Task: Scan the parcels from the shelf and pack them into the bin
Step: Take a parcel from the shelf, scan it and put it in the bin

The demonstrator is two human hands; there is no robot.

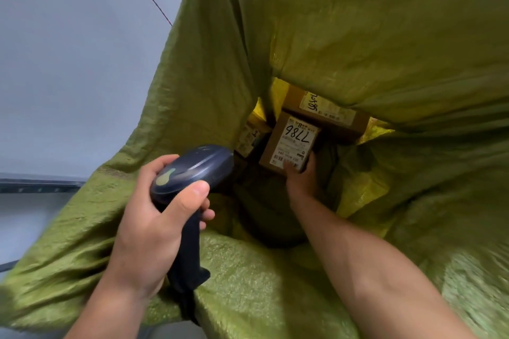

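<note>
Parcel (289, 143) marked 7786 is lying deep inside the green sack (358, 36) serving as bin, with the right hand (301, 176) gripping its near edge while the left hand (154, 217) is clasping the scanner (190, 173) by its handle. Risk, as judged: the parcel is leaning against a larger box (327, 110), so on release it may slide off, and the sagging sack wall may catch the withdrawing arm.

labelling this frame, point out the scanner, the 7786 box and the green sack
scanner (197, 166): head view, dark head
7786 box (296, 143): head view, white label
green sack (358, 36): head view, far wall
</note>
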